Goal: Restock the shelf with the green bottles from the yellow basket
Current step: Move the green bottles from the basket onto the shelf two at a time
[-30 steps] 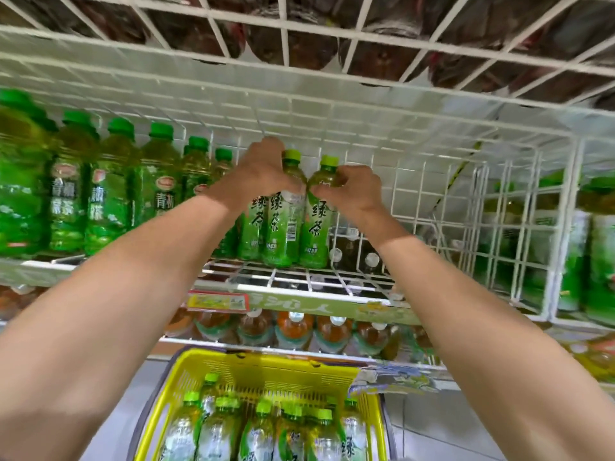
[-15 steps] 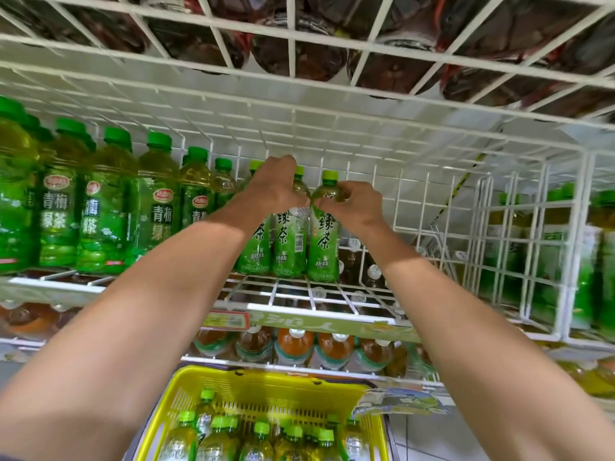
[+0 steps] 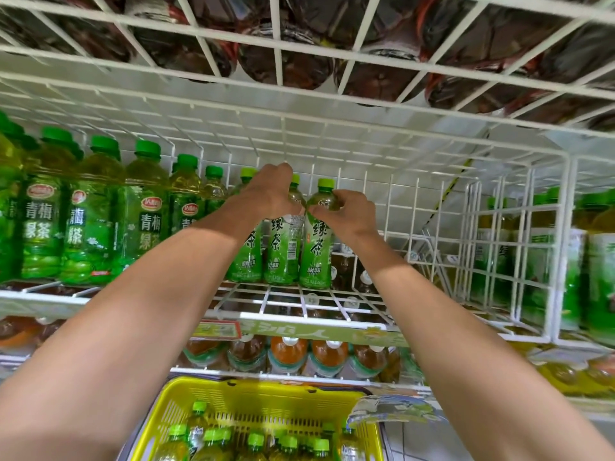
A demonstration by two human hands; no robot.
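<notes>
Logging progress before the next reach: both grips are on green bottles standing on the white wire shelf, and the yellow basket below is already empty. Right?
Not quite. The yellow basket is not empty: green-capped bottles stand in it, as the head view shows. The rest holds: left grip and right grip hold green bottles upright on the white wire shelf.

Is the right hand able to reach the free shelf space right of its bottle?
Probably yes: the right hand pinches the bottle just beside that bare shelf, and nothing stands between.
</notes>
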